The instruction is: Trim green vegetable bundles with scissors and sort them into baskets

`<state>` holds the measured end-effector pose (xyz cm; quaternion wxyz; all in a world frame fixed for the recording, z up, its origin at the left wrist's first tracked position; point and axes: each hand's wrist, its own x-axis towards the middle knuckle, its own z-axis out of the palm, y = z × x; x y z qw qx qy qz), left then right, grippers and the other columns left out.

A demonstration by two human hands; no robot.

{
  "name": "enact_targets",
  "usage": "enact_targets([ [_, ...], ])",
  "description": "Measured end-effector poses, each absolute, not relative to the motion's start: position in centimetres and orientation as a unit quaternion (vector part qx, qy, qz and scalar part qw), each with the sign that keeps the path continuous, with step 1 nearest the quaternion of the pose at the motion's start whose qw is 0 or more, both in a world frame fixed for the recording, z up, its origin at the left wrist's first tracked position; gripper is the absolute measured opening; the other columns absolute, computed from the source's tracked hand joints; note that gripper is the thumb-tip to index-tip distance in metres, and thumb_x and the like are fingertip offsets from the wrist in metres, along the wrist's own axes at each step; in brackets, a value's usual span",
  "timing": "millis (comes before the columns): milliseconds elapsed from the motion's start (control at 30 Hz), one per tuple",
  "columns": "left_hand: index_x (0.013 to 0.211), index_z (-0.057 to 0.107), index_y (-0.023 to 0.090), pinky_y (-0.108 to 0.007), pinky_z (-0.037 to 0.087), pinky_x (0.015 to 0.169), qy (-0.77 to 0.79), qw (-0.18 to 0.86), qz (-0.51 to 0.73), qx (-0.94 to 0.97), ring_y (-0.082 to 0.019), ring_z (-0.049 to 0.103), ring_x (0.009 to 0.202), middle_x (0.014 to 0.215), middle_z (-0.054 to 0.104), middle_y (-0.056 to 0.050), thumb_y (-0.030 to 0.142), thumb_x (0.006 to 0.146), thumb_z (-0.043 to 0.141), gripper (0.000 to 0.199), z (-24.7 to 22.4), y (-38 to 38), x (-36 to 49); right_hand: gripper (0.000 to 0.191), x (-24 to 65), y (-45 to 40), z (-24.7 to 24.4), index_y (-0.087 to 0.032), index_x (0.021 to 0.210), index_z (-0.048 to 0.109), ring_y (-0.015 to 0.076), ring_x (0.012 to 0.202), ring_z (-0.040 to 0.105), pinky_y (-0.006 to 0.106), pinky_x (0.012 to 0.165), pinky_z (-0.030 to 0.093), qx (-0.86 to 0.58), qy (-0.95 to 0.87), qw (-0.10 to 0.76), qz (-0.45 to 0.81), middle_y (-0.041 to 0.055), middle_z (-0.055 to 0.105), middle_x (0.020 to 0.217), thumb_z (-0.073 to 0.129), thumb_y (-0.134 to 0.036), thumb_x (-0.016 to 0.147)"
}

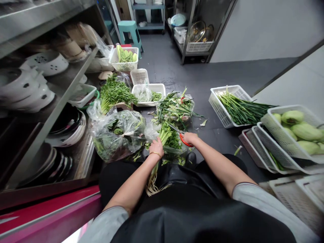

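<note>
Leafy Bunch (pixel 165 134) and Scissors (pixel 186 141) in Hand on a Kitchen Floor

A person in a black apron (pixel 177 212) grips a bunch of greens by its stems, the left hand (pixel 156 147) wrapped around them, a gold-colored bracelet (pixel 155 154) at the wrist. The leafy end points away from the body; pale roots (pixel 152 184) hang back over the apron. The right hand (pixel 191 138) is curled around the scissors' orange handles, the blades angled toward the leaves. Whether blade and leaf touch cannot be told.

Just beyond the bunch lies a tangled heap of long green stalks (pixel 174 109). To the left sits a clear plastic bag (pixel 120 135) filled with greens, with more loose greens (pixel 115 91) behind it. At right, a white basket (pixel 219 109) holds long green onions (pixel 238 106), near a tilted crate (pixel 280 135) of pale green gourds (pixel 306 130). A teal stool (pixel 130 30) stands at the back, and metal shelving (pixel 63 87) stacked with dishes lines the left.
</note>
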<state>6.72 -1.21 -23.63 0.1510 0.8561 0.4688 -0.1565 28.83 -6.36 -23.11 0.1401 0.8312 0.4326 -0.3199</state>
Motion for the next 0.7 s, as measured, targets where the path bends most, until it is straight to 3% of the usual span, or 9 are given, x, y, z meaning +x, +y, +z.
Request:
enact_targets([
  [67,0.147,0.02,0.006,-0.04,0.048,0.086,0.468,0.159,-0.161,0.854,-0.035,0.058,0.106,0.124,0.048,-0.028,0.029,0.078,0.063,0.084,-23.5,-1.1,6.7,0.046,28.6,-6.0,-22.8,-0.006,0.116,0.065,0.0309,0.113,0.06,0.039,0.09,0.047,0.833,0.434,0.122,-0.321,0.0245,0.063,0.118,0.042,-0.04,0.094],
  [267,0.145,0.021,0.006,-0.038,0.048,0.086,0.479,0.188,-0.177,0.839,-0.033,0.061,0.106,0.122,0.05,-0.025,0.033,0.079,0.062,0.083,-23.6,0.1,6.5,0.049,29.7,-7.9,-22.0,-0.009,0.102,0.069,0.0202,0.076,0.069,0.026,0.069,0.052,0.809,0.424,0.091,-0.396,0.0152,0.071,0.091,0.04,-0.048,0.096],
  [367,0.146,0.02,0.007,-0.038,0.048,0.087,0.48,0.166,-0.166,0.845,-0.033,0.06,0.107,0.122,0.05,-0.026,0.032,0.079,0.062,0.083,-23.5,-0.1,6.6,0.042,29.8,-7.9,-22.2,-0.009,0.103,0.069,0.0226,0.09,0.068,0.026,0.077,0.052,0.81,0.429,0.099,-0.386,0.0171,0.07,0.1,0.045,-0.043,0.095],
  [533,0.147,0.021,0.007,-0.042,0.048,0.086,0.46,0.149,-0.143,0.863,-0.036,0.06,0.107,0.121,0.049,-0.028,0.025,0.077,0.063,0.083,-23.3,-1.1,6.7,0.033,29.6,-4.9,-22.0,-0.006,0.104,0.068,0.0316,0.112,0.06,0.042,0.092,0.047,0.833,0.42,0.107,-0.344,0.0235,0.064,0.115,0.056,-0.032,0.088],
  [600,0.146,0.026,0.01,-0.046,0.047,0.089,0.475,0.191,-0.12,0.85,-0.038,0.058,0.109,0.124,0.05,-0.028,0.022,0.074,0.064,0.082,-23.5,-0.5,6.4,0.033,30.0,-4.5,-21.3,-0.006,0.1,0.07,0.0327,0.112,0.06,0.04,0.092,0.047,0.836,0.421,0.084,-0.341,0.023,0.065,0.113,0.056,-0.033,0.087],
  [700,0.136,0.041,0.007,-0.049,0.046,0.091,0.524,0.397,-0.04,0.752,-0.039,0.058,0.11,0.121,0.055,-0.028,0.02,0.068,0.067,0.074,-23.6,2.0,5.3,0.036,30.4,-5.8,-19.9,-0.008,0.095,0.07,0.025,0.088,0.068,0.03,0.077,0.052,0.829,0.42,0.027,-0.369,0.017,0.071,0.093,0.051,-0.038,0.089],
])
